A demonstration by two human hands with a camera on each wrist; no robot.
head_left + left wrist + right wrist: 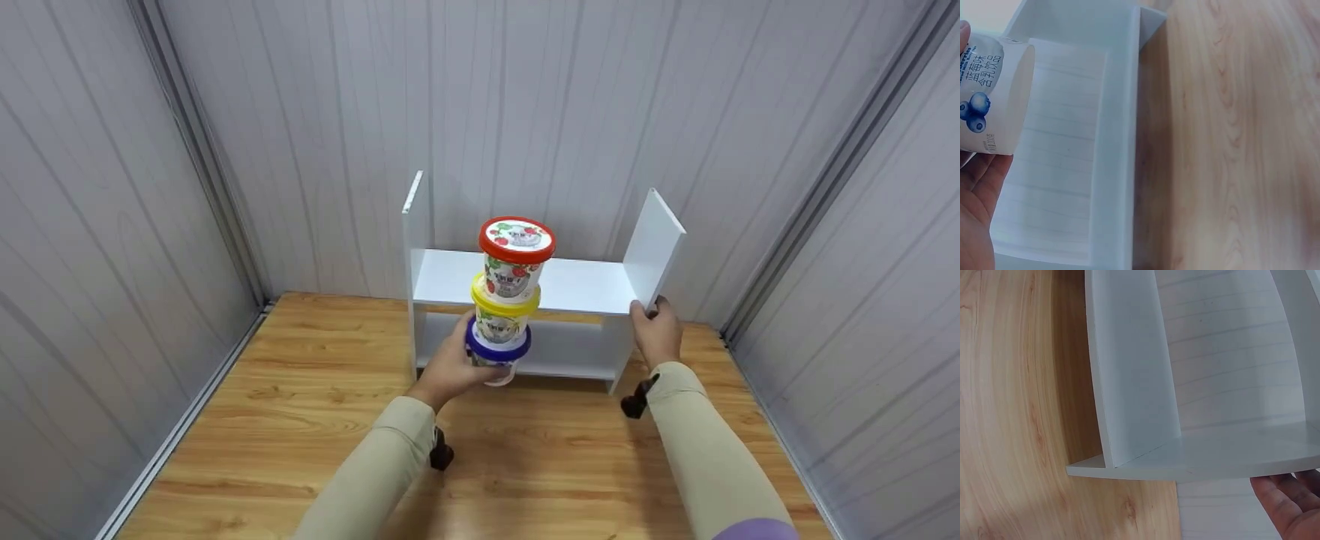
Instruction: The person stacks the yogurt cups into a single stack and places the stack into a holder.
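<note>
In the head view, three tubs stand in one stack: a red-lidded tub [512, 277] with strawberry pictures on top, a yellow-lidded tub [501, 326] in the middle, a blue-lidded tub [501, 373] at the bottom. My left hand [454, 367] grips the lowest tub, holding the stack in front of a white shelf unit [592, 285]. Blueberries are printed on that tub [988, 107] in the left wrist view. My right hand [658, 334] holds the front edge of the shelf's right side panel. In the right wrist view its fingers [1275, 495] lie against the panel's outer face.
The shelf unit has two white boards between upright side panels, and stands against the pale wall [337, 150]. Under it is a wood-patterned surface [300, 420]. Grey metal strips [202, 150] run along the wall corners at left and right.
</note>
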